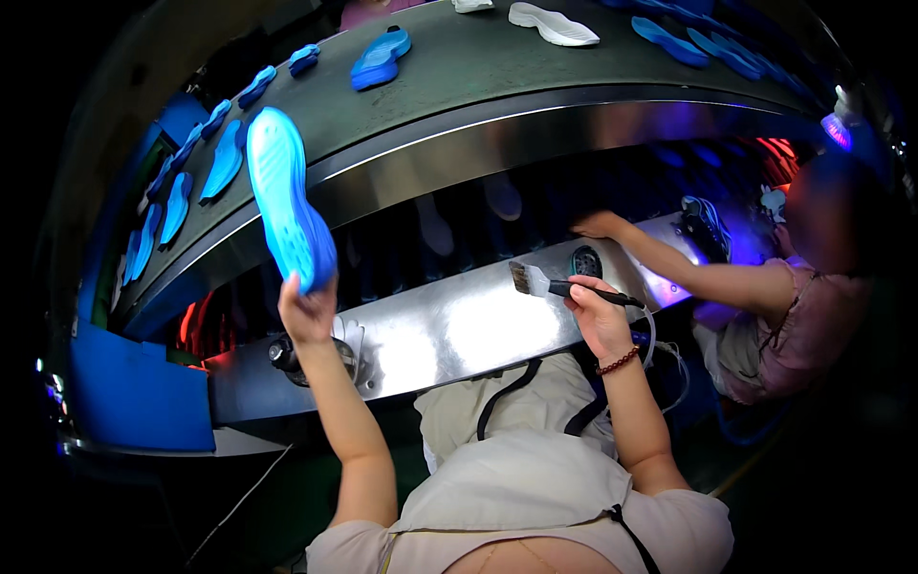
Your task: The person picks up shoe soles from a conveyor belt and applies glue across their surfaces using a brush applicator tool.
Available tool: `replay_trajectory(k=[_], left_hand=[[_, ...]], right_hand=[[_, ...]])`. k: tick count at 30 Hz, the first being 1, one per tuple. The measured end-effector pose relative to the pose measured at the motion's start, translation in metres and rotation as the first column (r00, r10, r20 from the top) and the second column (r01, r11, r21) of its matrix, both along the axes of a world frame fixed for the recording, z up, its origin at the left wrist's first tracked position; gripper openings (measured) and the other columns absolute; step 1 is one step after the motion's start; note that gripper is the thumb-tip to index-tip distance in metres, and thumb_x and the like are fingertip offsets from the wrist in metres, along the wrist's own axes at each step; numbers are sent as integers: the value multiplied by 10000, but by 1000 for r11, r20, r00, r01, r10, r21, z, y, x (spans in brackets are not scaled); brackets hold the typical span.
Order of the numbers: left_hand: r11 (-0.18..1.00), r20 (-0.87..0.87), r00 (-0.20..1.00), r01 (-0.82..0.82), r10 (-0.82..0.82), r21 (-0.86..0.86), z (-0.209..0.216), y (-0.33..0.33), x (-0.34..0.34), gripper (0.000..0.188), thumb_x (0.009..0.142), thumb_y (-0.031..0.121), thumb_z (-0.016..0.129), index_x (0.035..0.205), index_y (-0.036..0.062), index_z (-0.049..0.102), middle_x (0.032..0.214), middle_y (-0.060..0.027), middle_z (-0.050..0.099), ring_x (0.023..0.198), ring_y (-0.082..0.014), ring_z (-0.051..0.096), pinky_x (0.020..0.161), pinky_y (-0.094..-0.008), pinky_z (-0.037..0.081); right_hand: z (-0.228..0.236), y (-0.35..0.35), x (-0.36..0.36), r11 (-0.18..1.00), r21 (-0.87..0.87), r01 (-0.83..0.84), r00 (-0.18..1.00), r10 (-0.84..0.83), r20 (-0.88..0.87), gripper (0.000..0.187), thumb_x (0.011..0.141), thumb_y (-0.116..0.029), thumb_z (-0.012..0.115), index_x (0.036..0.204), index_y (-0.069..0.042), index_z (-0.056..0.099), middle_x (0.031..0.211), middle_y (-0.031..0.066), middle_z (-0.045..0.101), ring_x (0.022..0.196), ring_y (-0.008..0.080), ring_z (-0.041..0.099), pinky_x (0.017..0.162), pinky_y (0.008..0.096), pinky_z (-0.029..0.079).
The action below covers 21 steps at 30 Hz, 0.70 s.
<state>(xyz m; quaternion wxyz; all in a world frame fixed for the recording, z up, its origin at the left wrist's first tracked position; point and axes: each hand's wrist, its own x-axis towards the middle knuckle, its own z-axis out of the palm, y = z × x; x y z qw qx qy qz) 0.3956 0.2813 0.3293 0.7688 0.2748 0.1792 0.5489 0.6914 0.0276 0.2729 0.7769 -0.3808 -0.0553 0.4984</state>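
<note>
My left hand (308, 311) grips a blue shoe sole (277, 182) by its lower end and holds it raised, long side upright, in front of the conveyor belt's near edge. The sole's upper part is brightly lit. Over the steel ledge, my right hand (598, 320) closes round the black handle of a flat brush (535, 280), its dark bristles facing left. A thin clear tube (652, 335) hangs behind that hand. Just beyond the brush lies a small dark oval piece with a light rim (585, 260).
Blue soles (222, 158) and a white sole (553, 24) lie on the green conveyor belt (459, 67). A black round-topped object (284, 352) stands on the steel ledge (406, 359). At right, a co-worker's arm (708, 277) reaches under the belt near a patterned shoe (706, 228).
</note>
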Motion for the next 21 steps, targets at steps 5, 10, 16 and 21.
replay_trajectory(k=[5,10,16,21], left_hand=[[897,248,863,434,-440,83,-55,-65,-6,819,731,511,585,1275,-26,290,1197,-216,452,1002,-350,538,883,-505,414],[735,146,780,623,-608,-269,-81,-120,44,940,691,707,466,1281,-9,314,1196,-216,455,1090,-352,463,952,-490,343],[672,177,735,673,-654,-309,-71,-145,98,958,723,772,70,1293,47,329,1168,-200,479,1086,-328,466,928,-467,366],[777,-9,853,472,-523,-417,-80,-158,119,845,776,719,83,1305,110,332,1246,-123,435,1150,-268,415,984,-419,317]], right_hand=[[1,3,-8,997,-33,-68,996,70,49,175,765,-29,588,937,0,583,892,74,607,844,143,563,797,280,431],[7,18,-16,983,-64,-172,978,178,104,184,752,-21,611,933,9,588,846,63,614,776,120,577,762,240,453],[21,64,-17,973,-123,-196,896,228,380,184,735,-34,645,908,18,614,824,56,632,742,90,580,700,212,461],[24,77,-32,976,-88,-200,699,205,685,154,713,-47,659,858,-4,632,788,67,643,710,118,595,658,233,468]])
